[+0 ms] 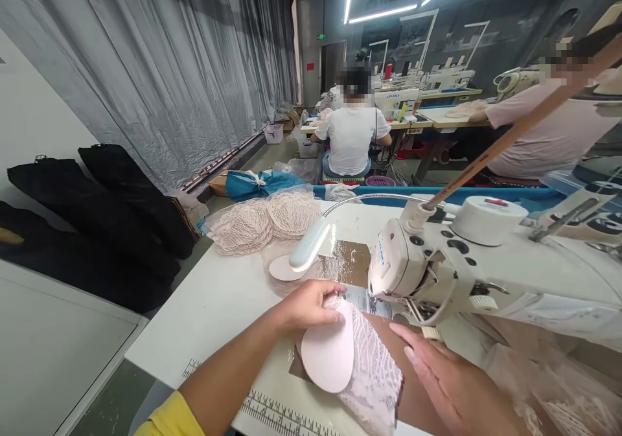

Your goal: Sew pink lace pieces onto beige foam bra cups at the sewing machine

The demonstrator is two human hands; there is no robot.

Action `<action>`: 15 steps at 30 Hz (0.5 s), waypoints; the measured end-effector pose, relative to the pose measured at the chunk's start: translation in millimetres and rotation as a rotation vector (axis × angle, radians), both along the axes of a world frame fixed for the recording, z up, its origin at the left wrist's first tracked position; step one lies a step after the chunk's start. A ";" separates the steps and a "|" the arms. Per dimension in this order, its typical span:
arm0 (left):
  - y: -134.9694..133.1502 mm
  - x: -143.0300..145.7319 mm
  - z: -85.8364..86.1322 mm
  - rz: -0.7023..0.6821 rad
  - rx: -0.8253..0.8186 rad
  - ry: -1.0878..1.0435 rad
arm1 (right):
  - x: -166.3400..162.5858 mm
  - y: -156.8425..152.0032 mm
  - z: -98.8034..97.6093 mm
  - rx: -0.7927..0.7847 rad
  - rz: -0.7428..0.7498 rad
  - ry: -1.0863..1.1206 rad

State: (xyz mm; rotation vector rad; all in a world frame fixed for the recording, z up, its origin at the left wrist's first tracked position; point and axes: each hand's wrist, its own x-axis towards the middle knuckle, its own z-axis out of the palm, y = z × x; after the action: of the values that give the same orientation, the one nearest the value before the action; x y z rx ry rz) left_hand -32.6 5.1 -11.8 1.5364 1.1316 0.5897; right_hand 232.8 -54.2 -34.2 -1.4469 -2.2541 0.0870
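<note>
My left hand [311, 303] is closed on the upper end of a pale lace piece, thumb over a smooth teardrop-shaped pad [330, 355] that lies on it. The pale patterned lace [374, 358] spreads to the right of the pad. Flat and stretched out, my right hand [447, 371] rests by the brown sheet [413, 384] to the right of the lace, apart from it and holding nothing. Just beyond both hands is the head of a white sewing machine [396, 258]; its needle area is partly hidden.
Stacked pale lace [267, 219] and another oval pad [286, 267] lie at the table's far left. A lamp [311, 245] on a bent neck hangs over the table. A printed ruler [282, 416] marks the near edge. Loose lace scraps [578, 416] lie right. Two people sit beyond.
</note>
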 end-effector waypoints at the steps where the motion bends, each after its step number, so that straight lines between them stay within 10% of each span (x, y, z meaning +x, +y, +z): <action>1: -0.1 1.0 -3.3 -0.003 -0.029 -0.040 | -2.6 -0.5 4.8 -0.052 0.022 0.034; 15: -25.1 12.8 8.2 -0.139 -0.243 -0.404 | -22.4 15.1 34.8 -0.467 0.111 0.410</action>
State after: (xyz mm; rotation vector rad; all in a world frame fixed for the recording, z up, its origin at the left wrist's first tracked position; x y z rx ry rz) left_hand -19.9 -20.0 -3.7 1.2081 0.7510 0.6100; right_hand 210.4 -39.1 0.6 -1.3568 -2.0411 0.9119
